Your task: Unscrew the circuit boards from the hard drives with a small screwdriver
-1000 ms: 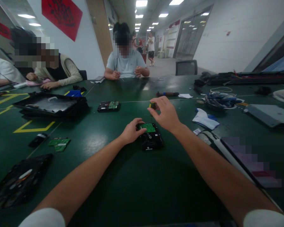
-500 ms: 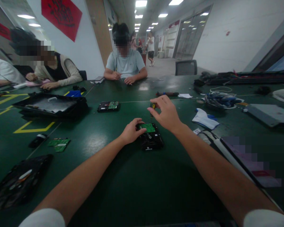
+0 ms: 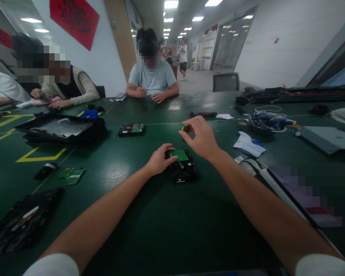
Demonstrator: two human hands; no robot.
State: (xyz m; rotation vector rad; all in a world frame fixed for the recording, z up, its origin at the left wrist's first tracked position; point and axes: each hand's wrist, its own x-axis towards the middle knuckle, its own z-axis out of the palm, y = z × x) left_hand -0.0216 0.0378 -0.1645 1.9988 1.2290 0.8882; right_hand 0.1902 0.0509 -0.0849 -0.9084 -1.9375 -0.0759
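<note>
A black hard drive (image 3: 183,171) with a green circuit board (image 3: 181,155) on its top face lies flat on the dark green table. My left hand (image 3: 161,159) grips the drive at its far left side, with the thumb lying over the board. In the fingertips of my right hand (image 3: 200,137) is a small screwdriver (image 3: 185,128) with a yellow and black handle. Its thin shaft points straight down, and the tip meets the board near its far edge. My right fingers hide part of the handle.
Another hard drive (image 3: 132,129) lies farther left, beyond it a black tray-like housing (image 3: 61,128). Loose green boards (image 3: 72,175) and a black casing (image 3: 25,218) are nearer left. A white glove (image 3: 248,145) and a grey metal box (image 3: 329,138) lie right. Co-workers sit across the table.
The screwdriver's handle has turned slightly in my right fingers, showing its yellow differently. My left hand and the hard drive stay in place.
</note>
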